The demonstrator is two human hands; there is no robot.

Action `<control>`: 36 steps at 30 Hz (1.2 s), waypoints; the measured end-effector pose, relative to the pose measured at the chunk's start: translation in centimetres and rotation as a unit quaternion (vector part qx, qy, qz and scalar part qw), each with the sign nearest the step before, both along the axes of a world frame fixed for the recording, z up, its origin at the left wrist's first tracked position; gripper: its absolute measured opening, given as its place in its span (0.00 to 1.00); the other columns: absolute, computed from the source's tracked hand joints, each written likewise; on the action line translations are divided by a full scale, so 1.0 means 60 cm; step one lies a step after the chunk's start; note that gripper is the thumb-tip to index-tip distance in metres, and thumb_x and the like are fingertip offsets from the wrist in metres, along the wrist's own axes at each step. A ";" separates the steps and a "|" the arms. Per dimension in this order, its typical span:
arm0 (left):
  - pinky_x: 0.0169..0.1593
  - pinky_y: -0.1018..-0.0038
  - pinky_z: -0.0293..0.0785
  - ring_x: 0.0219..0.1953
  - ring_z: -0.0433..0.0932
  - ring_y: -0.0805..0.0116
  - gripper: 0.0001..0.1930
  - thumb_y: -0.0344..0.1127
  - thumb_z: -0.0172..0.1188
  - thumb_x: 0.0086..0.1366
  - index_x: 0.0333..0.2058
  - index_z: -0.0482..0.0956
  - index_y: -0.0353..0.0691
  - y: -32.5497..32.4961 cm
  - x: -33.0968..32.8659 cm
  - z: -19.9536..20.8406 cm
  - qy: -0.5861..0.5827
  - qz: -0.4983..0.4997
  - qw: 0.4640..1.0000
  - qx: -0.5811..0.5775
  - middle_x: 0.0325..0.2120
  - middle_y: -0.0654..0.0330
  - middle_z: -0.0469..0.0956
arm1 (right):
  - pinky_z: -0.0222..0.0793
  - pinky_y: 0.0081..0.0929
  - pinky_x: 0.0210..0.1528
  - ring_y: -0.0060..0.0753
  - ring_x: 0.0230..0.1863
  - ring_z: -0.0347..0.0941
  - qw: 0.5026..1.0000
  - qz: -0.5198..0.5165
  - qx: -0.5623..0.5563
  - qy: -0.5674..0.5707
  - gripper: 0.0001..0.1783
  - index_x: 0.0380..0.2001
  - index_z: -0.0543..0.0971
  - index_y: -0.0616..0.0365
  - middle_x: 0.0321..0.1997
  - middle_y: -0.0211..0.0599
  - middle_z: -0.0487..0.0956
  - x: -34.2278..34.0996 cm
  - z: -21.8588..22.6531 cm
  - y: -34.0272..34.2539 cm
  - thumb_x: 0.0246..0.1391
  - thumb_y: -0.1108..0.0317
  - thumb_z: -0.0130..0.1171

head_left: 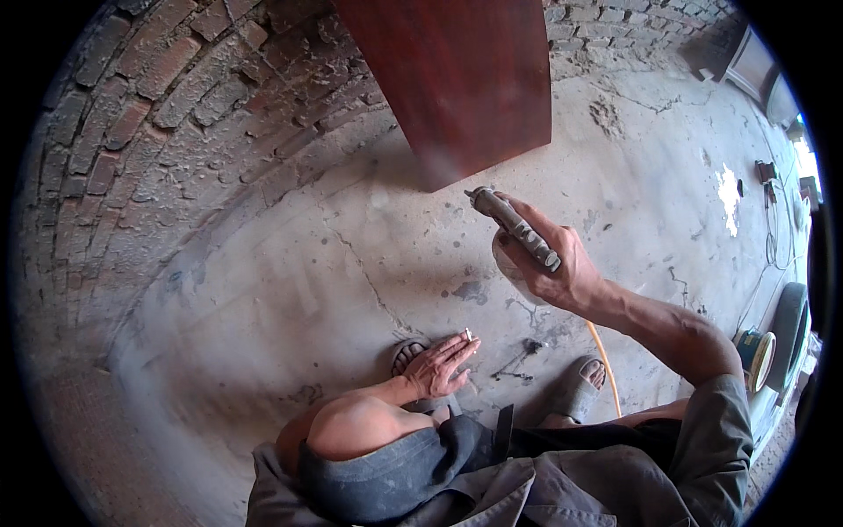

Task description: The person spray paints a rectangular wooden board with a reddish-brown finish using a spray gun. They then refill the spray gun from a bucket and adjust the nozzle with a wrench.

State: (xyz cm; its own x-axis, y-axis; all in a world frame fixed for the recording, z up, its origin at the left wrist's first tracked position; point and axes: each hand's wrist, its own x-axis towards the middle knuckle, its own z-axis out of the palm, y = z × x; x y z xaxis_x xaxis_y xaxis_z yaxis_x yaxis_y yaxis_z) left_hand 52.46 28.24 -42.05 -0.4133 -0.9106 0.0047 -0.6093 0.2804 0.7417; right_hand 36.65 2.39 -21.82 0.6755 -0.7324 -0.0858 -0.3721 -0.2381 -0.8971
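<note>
My right hand (572,270) is wrapped round a grey metal spray gun (514,227), its nozzle pointing toward the lower end of a dark red-brown board (474,88). Between nozzle and board there is a small gap. A pale cup (509,268) shows beneath the gun, partly covered by my fingers. An orange hose (605,369) runs down from below my right forearm. My left hand (435,369) is by my left knee, a white cigarette (469,335) held between its nearly straight fingers.
A rough brick wall (167,97) curves along the left and back. The concrete floor (290,263) is stained and cracked. On the right are a tyre (788,338), a bucket (757,358) and loose cables (771,233). My sandalled feet (575,391) stand below my hands.
</note>
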 end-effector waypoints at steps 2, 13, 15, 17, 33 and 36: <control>0.71 0.63 0.60 0.68 0.64 0.53 0.33 0.36 0.58 0.63 0.65 0.65 0.32 0.000 0.000 0.000 -0.008 -0.002 1.000 0.001 0.65 0.50 0.68 | 0.75 0.33 0.40 0.39 0.35 0.82 0.999 -0.021 0.031 0.015 0.28 0.65 0.68 0.55 0.33 0.47 0.82 -0.001 -0.004 -0.004 0.62 0.68 0.59; 0.71 0.63 0.59 0.69 0.63 0.53 0.33 0.36 0.58 0.64 0.66 0.63 0.32 0.001 0.004 0.006 -0.014 -0.002 1.000 0.007 0.65 0.49 0.66 | 0.73 0.27 0.46 0.28 0.38 0.78 0.990 -0.071 -0.075 -0.093 0.28 0.66 0.67 0.56 0.39 0.38 0.81 -0.006 0.062 -0.033 0.64 0.67 0.57; 0.71 0.63 0.59 0.69 0.63 0.53 0.33 0.36 0.58 0.64 0.66 0.63 0.32 -0.001 0.003 0.006 -0.012 -0.007 1.000 0.009 0.65 0.49 0.66 | 0.74 0.28 0.47 0.29 0.40 0.79 0.989 -0.071 -0.086 -0.094 0.28 0.66 0.67 0.55 0.39 0.39 0.82 -0.011 0.056 -0.038 0.65 0.67 0.57; 0.71 0.63 0.59 0.69 0.63 0.53 0.33 0.36 0.58 0.64 0.66 0.63 0.32 -0.001 0.003 0.006 -0.012 -0.008 1.000 0.005 0.65 0.49 0.66 | 0.74 0.29 0.47 0.30 0.39 0.80 0.991 -0.060 -0.086 -0.079 0.28 0.66 0.67 0.54 0.39 0.41 0.82 -0.011 0.042 -0.038 0.65 0.67 0.57; 0.71 0.62 0.61 0.68 0.65 0.52 0.34 0.38 0.58 0.64 0.67 0.63 0.32 0.000 0.009 0.010 -0.012 -0.012 1.000 -0.003 0.64 0.48 0.68 | 0.73 0.27 0.43 0.24 0.38 0.77 0.984 -0.113 -0.060 -0.126 0.23 0.61 0.71 0.58 0.35 0.37 0.81 -0.020 0.058 -0.080 0.63 0.67 0.58; 0.71 0.62 0.61 0.68 0.64 0.52 0.33 0.38 0.58 0.64 0.66 0.63 0.32 -0.004 0.006 0.011 -0.009 -0.017 1.000 0.003 0.64 0.48 0.68 | 0.72 0.23 0.39 0.21 0.34 0.76 0.969 -0.164 -0.117 -0.146 0.19 0.57 0.73 0.59 0.32 0.32 0.80 -0.033 0.100 -0.126 0.64 0.67 0.58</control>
State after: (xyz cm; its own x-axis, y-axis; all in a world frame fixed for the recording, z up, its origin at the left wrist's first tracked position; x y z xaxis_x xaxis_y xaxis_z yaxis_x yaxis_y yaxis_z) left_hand 52.83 28.01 -41.38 -0.4442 -0.8959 -0.0076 -0.6126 0.2975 0.7323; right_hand 34.70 -5.20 -15.79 0.3734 -0.8880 0.2683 -0.2001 -0.3595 -0.9115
